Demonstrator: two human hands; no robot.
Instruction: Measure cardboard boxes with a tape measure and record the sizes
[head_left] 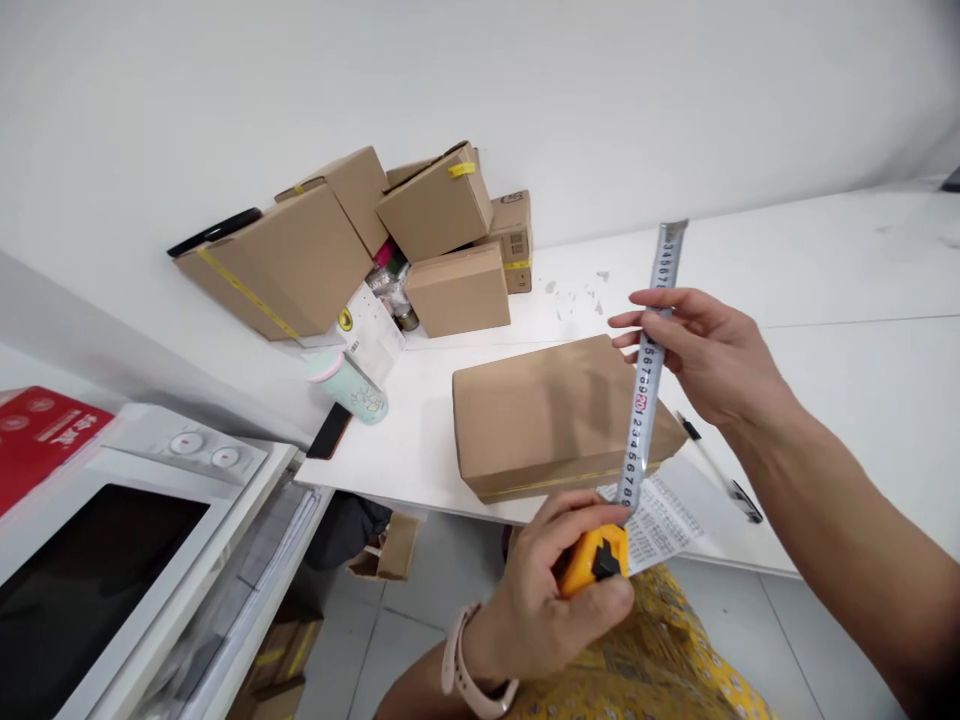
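Note:
My left hand (555,590) is wrapped round the yellow case of a tape measure (592,562), with a black lock button on its side. The silver blade (642,400) sticks out of the case and slants up to the far end. Partway along it, my right hand (697,340) pinches the blade between thumb and fingers. Beneath and just left of the blade a closed brown cardboard box (540,410) lies on the white table (420,440). A printed sheet (667,510) sits partly behind the case, and a pen (724,468) rests to the right.
Several cardboard boxes (435,205) are stacked against the wall at the back left. Near them stand a mint tumbler (349,385) and a dark flat object (330,432). A white microwave (150,540) with a red box (49,440) on top occupies the left side.

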